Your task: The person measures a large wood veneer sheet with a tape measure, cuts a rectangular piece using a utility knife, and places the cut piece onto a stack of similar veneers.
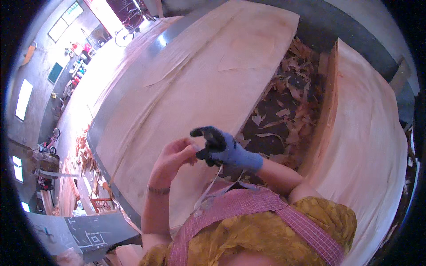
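Note:
My left hand (174, 156) is bare, with a band (158, 190) round its wrist. Its thumb and fingers are pinched together; what they hold, if anything, is too small to make out. Close against its fingertips is my right hand (217, 145), in a blue work glove (237, 154) with black-coated fingers. The gloved index finger stretches out to the left, apart from the fingers below, and I see nothing held there. Both hands are raised in front of my chest, over a large pale sheet of wood veneer (195, 84). A checked pink apron (242, 204) covers my front.
A thick stack of veneer sheets (364, 128) stands on the right. Torn veneer scraps (288, 115) litter the dark gap between it and the near sheet. More scraps (84, 148) lie on the left floor. A bicycle (125, 36) stands at the far doorway.

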Demonstrator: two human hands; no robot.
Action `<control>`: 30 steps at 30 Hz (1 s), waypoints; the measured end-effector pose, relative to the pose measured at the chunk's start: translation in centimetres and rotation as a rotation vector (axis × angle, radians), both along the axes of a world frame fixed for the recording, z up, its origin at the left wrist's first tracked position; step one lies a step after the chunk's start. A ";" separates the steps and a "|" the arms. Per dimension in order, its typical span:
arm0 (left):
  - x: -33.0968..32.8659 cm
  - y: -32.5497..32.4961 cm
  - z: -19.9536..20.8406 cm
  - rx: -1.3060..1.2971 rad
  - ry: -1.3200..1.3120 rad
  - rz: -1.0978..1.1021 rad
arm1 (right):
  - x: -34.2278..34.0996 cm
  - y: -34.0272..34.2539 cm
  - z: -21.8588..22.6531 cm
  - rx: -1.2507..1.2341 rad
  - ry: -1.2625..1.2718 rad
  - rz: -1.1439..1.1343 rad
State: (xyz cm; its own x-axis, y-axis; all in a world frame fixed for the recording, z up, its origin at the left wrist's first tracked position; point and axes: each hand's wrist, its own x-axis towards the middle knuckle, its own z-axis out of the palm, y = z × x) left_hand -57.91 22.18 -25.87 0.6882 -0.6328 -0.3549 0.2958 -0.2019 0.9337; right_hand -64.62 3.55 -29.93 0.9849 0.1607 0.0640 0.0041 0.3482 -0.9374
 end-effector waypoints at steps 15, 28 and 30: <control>33.7 -28.9 -24.4 0.323 -0.514 0.222 | 16.3 -29.7 -16.4 -0.050 0.618 -0.223; 41.9 -34.3 -31.1 0.831 -0.798 0.491 | 29.0 -39.0 -27.1 -0.095 0.740 -0.059; 39.1 -34.3 -31.8 0.807 -1.052 0.374 | 29.2 -39.8 -27.7 -0.119 0.680 -0.050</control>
